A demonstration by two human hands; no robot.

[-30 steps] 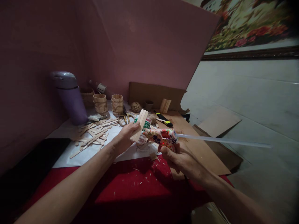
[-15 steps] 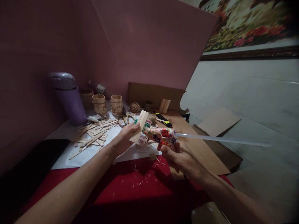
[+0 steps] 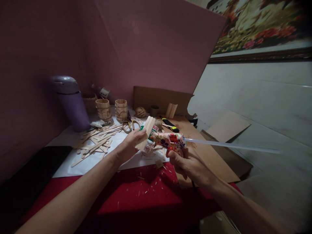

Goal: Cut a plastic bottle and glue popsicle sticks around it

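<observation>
My left hand [image 3: 131,143] is closed round a tube-like piece with a green and white label, which has wooden sticks [image 3: 146,131] side by side on its face. Wrapped round the handle of a flower-patterned glue gun [image 3: 168,139] is my right hand [image 3: 182,162]. A long clear glue stick [image 3: 231,146] juts from the gun's back end toward the right. The gun's nozzle points left, close to the sticks; whether it touches them I cannot tell.
Loose sticks [image 3: 97,143] lie on white paper [image 3: 64,164], with gold-handled scissors [image 3: 131,125] and two stick-covered cups [image 3: 121,110] behind. A purple bottle [image 3: 74,109] stands left. Cardboard [image 3: 209,156] and a black-yellow cutter [image 3: 170,124] are right of the hands.
The glue gun and my right hand have shifted very slightly, with the nozzle a little to the right. My left hand keeps its hold on the piece.
</observation>
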